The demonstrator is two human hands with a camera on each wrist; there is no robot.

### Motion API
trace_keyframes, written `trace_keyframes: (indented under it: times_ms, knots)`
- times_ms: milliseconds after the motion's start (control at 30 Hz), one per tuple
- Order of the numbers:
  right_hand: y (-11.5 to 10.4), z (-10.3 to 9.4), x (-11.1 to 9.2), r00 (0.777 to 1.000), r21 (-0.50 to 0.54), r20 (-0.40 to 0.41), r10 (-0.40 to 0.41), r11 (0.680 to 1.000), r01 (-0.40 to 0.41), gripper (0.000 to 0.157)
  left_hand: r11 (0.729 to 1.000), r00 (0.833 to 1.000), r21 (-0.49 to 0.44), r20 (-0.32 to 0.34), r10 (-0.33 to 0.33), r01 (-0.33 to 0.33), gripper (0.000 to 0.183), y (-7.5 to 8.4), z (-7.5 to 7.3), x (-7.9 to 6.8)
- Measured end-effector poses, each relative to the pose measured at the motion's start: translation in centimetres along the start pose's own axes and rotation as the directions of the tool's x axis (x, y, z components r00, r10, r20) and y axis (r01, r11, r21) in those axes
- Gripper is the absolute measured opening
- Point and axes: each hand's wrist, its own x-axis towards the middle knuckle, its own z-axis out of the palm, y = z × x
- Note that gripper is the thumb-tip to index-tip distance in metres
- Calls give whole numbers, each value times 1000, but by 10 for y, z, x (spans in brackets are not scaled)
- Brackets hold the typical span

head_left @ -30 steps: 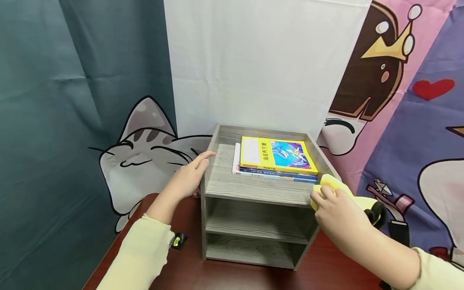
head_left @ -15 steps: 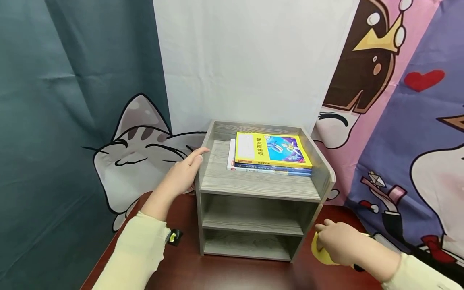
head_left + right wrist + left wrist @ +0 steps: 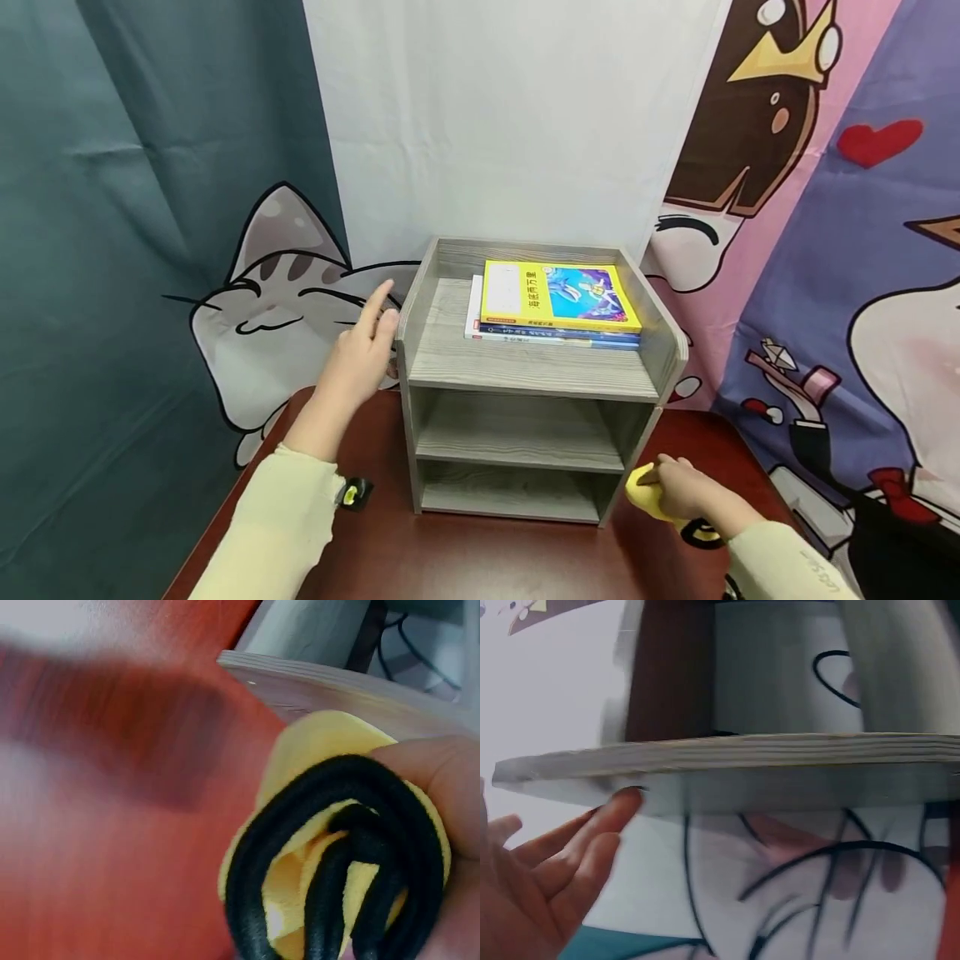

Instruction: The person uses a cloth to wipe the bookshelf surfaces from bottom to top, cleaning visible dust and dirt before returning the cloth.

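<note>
A grey wood-grain shelf unit (image 3: pixel 465 362) with two lower compartments stands on a table. My left hand (image 3: pixel 351 358) is at its upper left side panel, fingers extended. In the left wrist view, a fingertip (image 3: pixel 630 796) is at the panel's outer face; whether it touches is unclear. Low by the unit's right side, my right hand (image 3: pixel 686 487) grips a bunched yellow cloth (image 3: pixel 643 493) with black edging. The right wrist view shows this cloth (image 3: pixel 319 742) folded in layers, with part of the hand hidden behind it.
Several stacked books lie on the unit's top, a yellow one (image 3: pixel 517 296) uppermost. The dark red tabletop (image 3: pixel 465 558) extends in front and on both sides. Printed curtains (image 3: pixel 517 125) hang behind.
My right hand has moved with the cloth from the unit's upper right edge down beside its lower right side. My left hand has shifted slightly, its index finger now raised. The head view has shifted.
</note>
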Motion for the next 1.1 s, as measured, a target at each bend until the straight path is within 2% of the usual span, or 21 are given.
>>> trace_keyframes:
  times_ms: [133,233,367,500,600,700,900,1100]
  knots:
    - [11,23,13,987,50,-130,99,994,-93,37,993,993,-79,-79,-92,86,50,-35,12,-14]
    - [17,39,23,960,98,-222,169,984,-150,41,987,982,-30,-100,-161,159,50,-71,29,-29]
    - [23,60,31,916,170,-308,258,962,-214,37,963,963,51,-65,-260,263,50,-114,55,-54]
    - [26,77,38,887,210,-350,303,948,-240,32,936,941,104,-1,-338,337,51,-140,75,-75]
    - [29,87,41,874,204,-376,306,948,-245,30,927,936,144,12,-352,346,48,-149,87,-82]
    - [29,94,44,864,202,-396,312,947,-249,31,924,938,180,14,-345,337,42,-155,100,-84]
    - [29,109,53,878,215,-359,317,943,-253,41,919,940,213,12,-341,331,31,-159,119,-86]
    - [29,112,55,884,239,-325,336,934,-267,40,921,944,230,25,-328,314,31,-158,125,-85]
